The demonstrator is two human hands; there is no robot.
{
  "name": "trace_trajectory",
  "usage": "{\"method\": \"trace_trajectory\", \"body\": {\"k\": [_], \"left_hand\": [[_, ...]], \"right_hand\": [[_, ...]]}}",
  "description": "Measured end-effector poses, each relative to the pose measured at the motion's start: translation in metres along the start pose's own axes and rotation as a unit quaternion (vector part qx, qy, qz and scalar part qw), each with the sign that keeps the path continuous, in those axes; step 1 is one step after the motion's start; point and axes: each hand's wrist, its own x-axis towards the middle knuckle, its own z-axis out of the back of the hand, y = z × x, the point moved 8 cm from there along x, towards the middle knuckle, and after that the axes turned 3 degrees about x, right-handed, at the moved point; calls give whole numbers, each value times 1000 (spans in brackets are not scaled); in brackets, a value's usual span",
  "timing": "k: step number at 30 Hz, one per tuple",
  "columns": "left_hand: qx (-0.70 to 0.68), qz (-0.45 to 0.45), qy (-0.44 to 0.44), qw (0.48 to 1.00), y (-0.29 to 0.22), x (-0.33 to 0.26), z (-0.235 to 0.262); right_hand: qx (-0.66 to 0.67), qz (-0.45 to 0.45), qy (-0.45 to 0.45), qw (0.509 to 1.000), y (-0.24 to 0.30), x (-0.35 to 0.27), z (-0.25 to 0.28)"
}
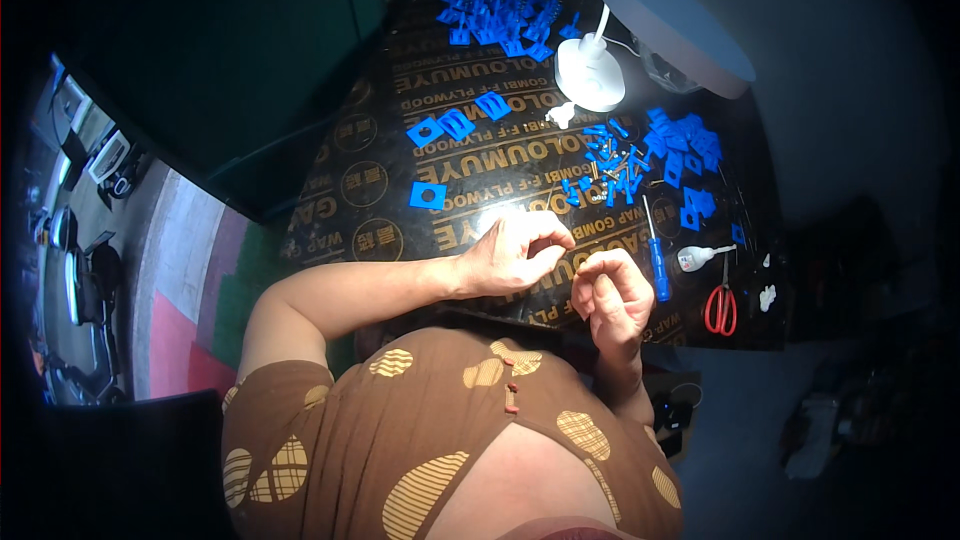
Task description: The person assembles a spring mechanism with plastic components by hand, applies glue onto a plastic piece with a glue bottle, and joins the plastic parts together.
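Observation:
My left hand (512, 254) is over the near part of the dark plywood table (370, 230), thumb and index finger pressed together in a pinch. Facing it at close range, my right hand (614, 302) has its fingers curled in and closed against the thumb. Whatever sits between the fingertips of either hand is too small to make out. A blue square plate with a round hole (428, 196) lies beyond my left hand. Just right of my right hand is a blue-handled screwdriver (658, 265), its shaft pointing away from me.
Small blue parts with metal pins (612, 168), blue square pieces (685, 145) and a white-based lamp (590, 75) stand beyond my hands. Blue parts with black springs (500, 15) fill the far end. Red scissors (720, 310) and a white squeeze bottle (700, 257) lie at right.

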Motion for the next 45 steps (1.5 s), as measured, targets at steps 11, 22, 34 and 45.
{"method": "trace_trajectory", "body": {"k": [11, 22, 34, 45], "left_hand": [[-45, 4, -55, 997, -3, 5, 5], [79, -95, -68, 990, -55, -15, 5], [15, -331, 224, 917, -129, -45, -76], [-79, -325, 316, 888, -128, -48, -130]], "right_hand": [[-15, -98, -146, 984, -34, -5, 38], [-288, -20, -111, 951, -12, 67, 65], [-472, 64, -92, 874, -6, 109, 47], [-450, 96, -109, 881, 10, 129, 44]]}}
